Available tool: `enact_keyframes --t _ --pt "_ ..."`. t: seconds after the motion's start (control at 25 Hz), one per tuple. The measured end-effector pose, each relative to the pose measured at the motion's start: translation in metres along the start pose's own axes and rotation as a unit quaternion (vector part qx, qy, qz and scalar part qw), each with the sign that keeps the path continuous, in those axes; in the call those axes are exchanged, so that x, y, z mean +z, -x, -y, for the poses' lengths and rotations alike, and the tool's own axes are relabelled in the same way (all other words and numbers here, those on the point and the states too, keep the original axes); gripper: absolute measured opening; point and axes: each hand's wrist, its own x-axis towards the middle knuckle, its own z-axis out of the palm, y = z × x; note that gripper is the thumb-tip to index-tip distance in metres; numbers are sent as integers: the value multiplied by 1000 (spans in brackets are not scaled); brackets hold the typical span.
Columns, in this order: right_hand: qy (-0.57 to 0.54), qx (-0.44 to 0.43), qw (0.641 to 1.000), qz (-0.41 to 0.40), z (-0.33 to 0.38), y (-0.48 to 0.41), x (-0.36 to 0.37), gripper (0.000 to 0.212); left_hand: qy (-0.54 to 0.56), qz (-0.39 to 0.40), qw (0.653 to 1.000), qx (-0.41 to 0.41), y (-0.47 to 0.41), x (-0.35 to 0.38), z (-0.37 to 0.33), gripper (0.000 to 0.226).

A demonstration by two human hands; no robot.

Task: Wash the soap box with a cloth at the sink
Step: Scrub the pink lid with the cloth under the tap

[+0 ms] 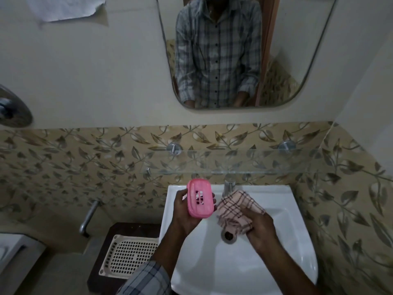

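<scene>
Two hands over sink (287,209). Left hand (185,211) grip clasps soap box (200,199) at 10 o'clock of drain (228,236). Right hand (258,227) grip pinches cloth (235,211), just beside box. No water visible at tap (228,187). Advise: wet cloth, work through slots.

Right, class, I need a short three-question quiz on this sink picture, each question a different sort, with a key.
1. True or false: the left hand holds the pink soap box.
2. The checked cloth is: A) lying in the sink, B) held in the right hand, C) hanging on the tap.
3. Fill in: left of the sink lies a cream plastic ____ with small holes.

Key: 1 true; 2 B; 3 tray.
</scene>
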Motion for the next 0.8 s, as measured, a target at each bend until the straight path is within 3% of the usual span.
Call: enact_keyframes --t 0.08,0.2,0.28,0.36,0.4,0.48,0.56,0.6,0.64,0.68,0.72,0.8 --pt "-51 71 995 48 9 -3 -15 41 21 41 999 -16 4 -12 -4 69" --pt "-10 84 994 65 7 -8 -27 46 26 71 997 -31 2 -21 -4 72" --pt "56 34 996 58 3 -11 -28 40 5 64 997 -50 -1 -22 -4 76" --pt "200 -117 968 93 3 -13 -18 29 -38 43 996 -70 -3 -18 -3 80" --pt "294 -235 917 135 5 -12 -11 26 -63 28 995 -78 -4 -14 -3 79" --pt "450 -461 730 230 4 -13 2 25 -97 0 992 -85 -8 -6 -4 73" --pt "537 -572 529 324 -3 -16 3 26 -114 -2 987 -109 -11 0 -6 66" --pt "562 -587 457 361 -5 -17 -1 26 -130 2 983 -127 -9 2 -6 65" --pt "574 -594 411 387 -3 -22 -5 30 -150 6 979 -141 -7 3 -6 63" --pt "578 -596 386 402 2 -29 -8 34 -167 11 974 -151 -4 4 -5 62" --pt "579 -598 379 405 10 -38 -9 36 -180 13 971 -156 -2 3 -4 60" --pt "584 -601 398 372 21 -51 -5 33 -197 8 968 -157 -1 3 -6 57"
